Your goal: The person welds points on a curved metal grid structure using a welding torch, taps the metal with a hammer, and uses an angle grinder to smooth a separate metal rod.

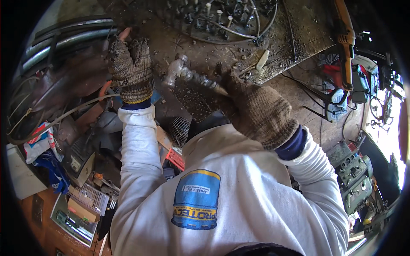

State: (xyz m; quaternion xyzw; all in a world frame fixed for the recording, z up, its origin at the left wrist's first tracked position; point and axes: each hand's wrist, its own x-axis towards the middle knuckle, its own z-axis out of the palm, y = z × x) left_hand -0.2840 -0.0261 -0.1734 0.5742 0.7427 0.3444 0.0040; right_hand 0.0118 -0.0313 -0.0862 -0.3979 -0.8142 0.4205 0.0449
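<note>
Clenched around the handle of a metal hammer [188,74], the gloved right hand [252,106] had its fingers wrapped tight, the hammer's shiny head pointing toward ten o'clock from that hand and hovering over a grimy workbench [299,38]. Gripping an orange-handled tool [124,34], the gloved left hand [130,68] was closed in a fist at about nine o'clock from the hammer head, just beside it; only the handle's tip showed above the glove, and what the tool's working end met was hidden. Both gloves were brown knit, worn over white sleeves. At twelve o'clock from the hammer lay a round wire rack [226,21] crowded with small metal parts. Well off at three o'clock stood a long orange tool [346,42]. A red mesh basket [175,158] sat at six o'clock, below the hammer.
</note>
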